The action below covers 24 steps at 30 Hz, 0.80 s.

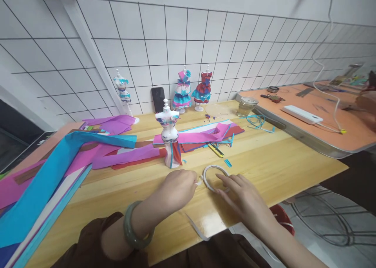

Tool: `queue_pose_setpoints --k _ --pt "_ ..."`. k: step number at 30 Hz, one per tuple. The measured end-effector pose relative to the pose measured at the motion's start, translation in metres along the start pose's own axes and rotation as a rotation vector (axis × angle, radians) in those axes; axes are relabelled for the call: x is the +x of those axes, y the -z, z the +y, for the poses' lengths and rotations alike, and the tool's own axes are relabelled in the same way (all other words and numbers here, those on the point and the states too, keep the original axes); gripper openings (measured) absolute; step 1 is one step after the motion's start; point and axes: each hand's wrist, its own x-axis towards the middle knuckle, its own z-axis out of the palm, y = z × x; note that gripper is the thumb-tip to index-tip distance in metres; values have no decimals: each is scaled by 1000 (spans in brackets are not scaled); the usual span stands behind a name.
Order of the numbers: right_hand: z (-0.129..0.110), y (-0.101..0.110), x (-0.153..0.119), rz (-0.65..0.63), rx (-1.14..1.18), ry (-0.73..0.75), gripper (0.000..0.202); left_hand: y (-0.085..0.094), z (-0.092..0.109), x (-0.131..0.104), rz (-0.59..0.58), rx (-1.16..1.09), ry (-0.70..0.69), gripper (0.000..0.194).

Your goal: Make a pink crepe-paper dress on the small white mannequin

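My left hand (179,187), with a jade-coloured bangle on its wrist, is closed with a bit of white tape (199,181) at its fingertips. Just right of it, a narrow roll of white tape (206,178) lies on the wooden table (293,158). My right hand (241,189) has thumb and index finger on the roll's right side, which they partly hide. A pale strip (196,227) curves down over the table's front edge. Behind my left hand stands a small white dress form (169,134) with coloured paper around its bust and lower part.
Crepe paper strips in blue (55,174), pink (194,137) and other colours cover the left and middle. A yellow cutter (216,150) lies behind the roll. Dressed mini forms (182,90), a phone (158,99) and a glass jar (246,107) stand at the back.
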Motion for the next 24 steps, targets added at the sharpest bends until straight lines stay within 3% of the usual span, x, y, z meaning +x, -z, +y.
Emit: queue_pose_setpoints --k 5,9,12,18,24 --pt "-17 -37 27 17 -160 88 44 5 3 -1 7 71 18 24" --pt "-20 -47 36 6 -63 99 36 19 10 -3 -7 117 108 27" --pt "-11 -41 38 16 81 90 34 33 15 -5 -9 167 230 30" --pt "7 -16 51 70 363 110 23 51 18 -14 63 148 263 33" --pt "-9 19 78 146 406 164 19 69 7 -25 284 -131 301 28"
